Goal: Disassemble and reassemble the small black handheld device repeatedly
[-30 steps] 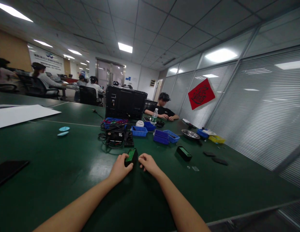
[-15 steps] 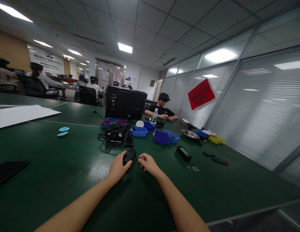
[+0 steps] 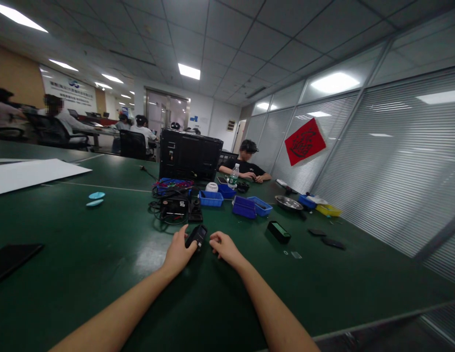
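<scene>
Grips black gadget in left hand, near side of wired box on green table, with right hand loosely curled just beside, seemingly empty; looks like positioning, calls for steady hold next.

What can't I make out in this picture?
All in the head view:
Underside of the black device: hidden by itself and the left hand.
Whether the right hand holds anything small: its curled fingers hide that.
Front of the black monitor: its back faces the camera.
Left part of the white sheet: cut off by the picture's edge.
Wording on the bottle: too small.
</scene>
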Available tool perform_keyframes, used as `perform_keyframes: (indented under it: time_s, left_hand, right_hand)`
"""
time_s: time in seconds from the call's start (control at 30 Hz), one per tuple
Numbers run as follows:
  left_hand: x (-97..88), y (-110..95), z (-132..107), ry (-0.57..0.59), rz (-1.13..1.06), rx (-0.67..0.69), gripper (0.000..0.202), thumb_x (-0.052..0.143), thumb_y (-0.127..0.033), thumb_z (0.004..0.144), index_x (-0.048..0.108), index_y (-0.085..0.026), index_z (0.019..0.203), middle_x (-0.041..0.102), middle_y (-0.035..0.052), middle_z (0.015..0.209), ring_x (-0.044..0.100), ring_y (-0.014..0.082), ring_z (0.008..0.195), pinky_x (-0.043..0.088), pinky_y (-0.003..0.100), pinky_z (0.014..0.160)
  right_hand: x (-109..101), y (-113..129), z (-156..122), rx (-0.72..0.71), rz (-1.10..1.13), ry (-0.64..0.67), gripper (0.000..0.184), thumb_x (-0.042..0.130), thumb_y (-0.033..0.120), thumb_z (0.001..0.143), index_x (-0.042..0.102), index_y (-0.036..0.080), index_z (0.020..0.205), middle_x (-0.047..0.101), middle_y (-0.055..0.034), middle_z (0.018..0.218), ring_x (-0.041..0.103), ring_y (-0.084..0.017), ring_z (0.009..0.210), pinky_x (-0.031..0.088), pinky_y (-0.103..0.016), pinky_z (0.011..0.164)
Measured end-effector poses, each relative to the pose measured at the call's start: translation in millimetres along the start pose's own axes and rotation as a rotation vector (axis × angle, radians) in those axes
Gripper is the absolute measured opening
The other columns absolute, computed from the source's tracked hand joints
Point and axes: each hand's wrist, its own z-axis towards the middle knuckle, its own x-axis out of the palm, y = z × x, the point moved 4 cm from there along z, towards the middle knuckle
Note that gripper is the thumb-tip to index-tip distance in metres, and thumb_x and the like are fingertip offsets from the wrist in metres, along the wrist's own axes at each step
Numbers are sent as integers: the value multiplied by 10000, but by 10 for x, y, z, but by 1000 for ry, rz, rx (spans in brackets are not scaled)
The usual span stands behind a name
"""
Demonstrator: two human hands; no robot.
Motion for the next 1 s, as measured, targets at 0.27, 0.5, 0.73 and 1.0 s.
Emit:
perform_keyframes:
  time_s: [0.27, 0.5, 0.73, 1.0]
  left_hand:
    - [-123, -101, -39, 132, 243, 12, 362, 366, -385, 803, 523, -209, 1078, 559, 81, 1032, 554, 214, 890, 400, 317, 755]
    - [-213, -104, -13, -8, 290, 94, 449, 430, -400, 788, 467, -167, 1170, 538, 97, 1109, 497, 221, 1018, 343, 322, 890]
    - [-11, -99, -88, 114, 225, 192, 581, 564, -328, 713, 389, -272, 1264, 418, 69, 1294, 447, 222, 1133, 330, 326, 946]
    - [-46, -148, -113, 150, 179, 142, 550, 519, -224, 723, 410, -293, 1257, 426, 36, 1309, 500, 207, 1082, 377, 308, 910]
  right_hand:
    - [-1, 25, -19, 2, 3, 19, 157, 498, 193, 750, 499, 164, 904, 514, 13, 724, 510, -67, 519, 370, -124, 347]
    - [13, -32, 12, -13, -16, 22, 165, 505, 207, 753, 502, 166, 913, 528, 12, 727, 516, -66, 524, 362, -120, 358]
    - [12, -17, 9, -35, -45, 16, 159, 506, 195, 751, 518, 164, 906, 532, 18, 688, 515, -67, 520, 360, -123, 371]
    - [-100, -150, 107, -4, -53, -55, 136, 526, 199, 738, 538, 154, 865, 547, 13, 662, 525, -73, 474, 331, -128, 329]
